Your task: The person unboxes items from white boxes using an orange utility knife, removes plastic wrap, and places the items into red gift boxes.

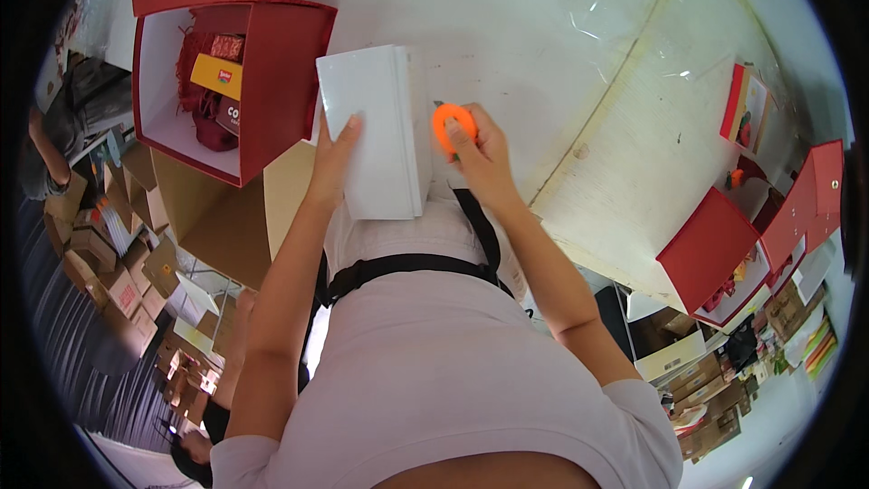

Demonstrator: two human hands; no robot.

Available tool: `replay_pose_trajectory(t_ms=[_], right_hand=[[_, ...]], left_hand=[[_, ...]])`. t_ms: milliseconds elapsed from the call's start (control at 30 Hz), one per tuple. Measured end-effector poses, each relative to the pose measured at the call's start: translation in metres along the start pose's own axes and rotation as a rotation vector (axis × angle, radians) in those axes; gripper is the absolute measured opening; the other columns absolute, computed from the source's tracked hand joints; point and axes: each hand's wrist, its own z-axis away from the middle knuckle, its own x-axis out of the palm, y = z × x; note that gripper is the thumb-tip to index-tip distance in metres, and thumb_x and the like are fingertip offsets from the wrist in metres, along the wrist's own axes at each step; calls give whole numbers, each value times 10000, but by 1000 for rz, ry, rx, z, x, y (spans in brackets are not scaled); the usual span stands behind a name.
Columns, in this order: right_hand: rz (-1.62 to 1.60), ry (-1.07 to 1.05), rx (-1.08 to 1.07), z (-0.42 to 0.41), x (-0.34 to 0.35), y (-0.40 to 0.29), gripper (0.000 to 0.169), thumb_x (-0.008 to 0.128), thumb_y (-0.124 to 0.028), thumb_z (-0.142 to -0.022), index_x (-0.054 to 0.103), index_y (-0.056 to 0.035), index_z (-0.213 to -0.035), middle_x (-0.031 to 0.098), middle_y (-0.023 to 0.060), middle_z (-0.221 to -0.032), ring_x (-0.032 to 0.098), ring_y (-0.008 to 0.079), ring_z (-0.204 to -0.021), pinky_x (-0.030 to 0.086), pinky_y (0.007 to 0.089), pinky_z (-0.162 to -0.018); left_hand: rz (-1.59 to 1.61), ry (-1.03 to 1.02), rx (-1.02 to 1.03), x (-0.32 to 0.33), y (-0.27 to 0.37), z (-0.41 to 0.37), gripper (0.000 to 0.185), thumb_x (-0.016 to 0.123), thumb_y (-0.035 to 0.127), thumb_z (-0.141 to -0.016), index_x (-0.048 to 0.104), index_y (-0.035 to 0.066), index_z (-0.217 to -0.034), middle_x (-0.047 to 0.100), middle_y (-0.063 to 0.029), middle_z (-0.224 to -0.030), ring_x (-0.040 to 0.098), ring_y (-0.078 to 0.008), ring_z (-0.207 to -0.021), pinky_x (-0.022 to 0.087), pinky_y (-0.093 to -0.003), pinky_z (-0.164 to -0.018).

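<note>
My left hand (pixel 337 157) grips the left side of a flat white box (pixel 370 129), its thumb lying over the top face. The box stands close in front of my waist, its face shiny. To the right of it, my right hand (pixel 483 153) holds a rounded bright-orange object (pixel 447 123) with small green parts, the thumb pressed on it. A gap separates the orange object from the white box. What exactly the orange object is, I cannot tell; my fingers cover part of it.
An open red gift box (pixel 288 81) at upper left holds a yellow packet (pixel 216 76) and red shredded filler. Below it is an open cardboard carton (pixel 224 231). The white table (pixel 502 7) carries clear plastic film. More red boxes (pixel 709 251) stand right. People are at the left.
</note>
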Motion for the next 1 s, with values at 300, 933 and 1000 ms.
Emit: replay_pose_trajectory(t_ms=[300, 933, 1000], right_hand=[[601, -59, -64, -48, 2, -67, 252, 518, -233, -843, 519, 14, -796, 470, 118, -535, 449, 187, -473, 360, 316, -473], [859, -99, -70, -60, 16, -83, 271, 514, -241, -845, 536, 25, -796, 511, 152, -558, 485, 253, -483, 383, 358, -488], [826, -108, -39, -60, 15, -83, 276, 515, -248, -846, 538, 24, -802, 515, 149, -569, 485, 246, -494, 386, 357, -495]], left_hand=[[-43, -26, 175, 6, 0, -3, 689, 613, 329, -837, 273, 8, -1344, 459, -120, -1237, 467, -187, -1109, 392, -315, -929], [-79, -7, 268, 6, 1, -4, 606, 559, 279, -874, 307, -34, -1327, 460, -137, -1255, 446, -189, -1139, 346, -304, -966], [-76, 4, 270, 7, 1, -3, 597, 555, 275, -876, 311, -34, -1325, 463, -138, -1254, 449, -192, -1138, 346, -304, -966]])
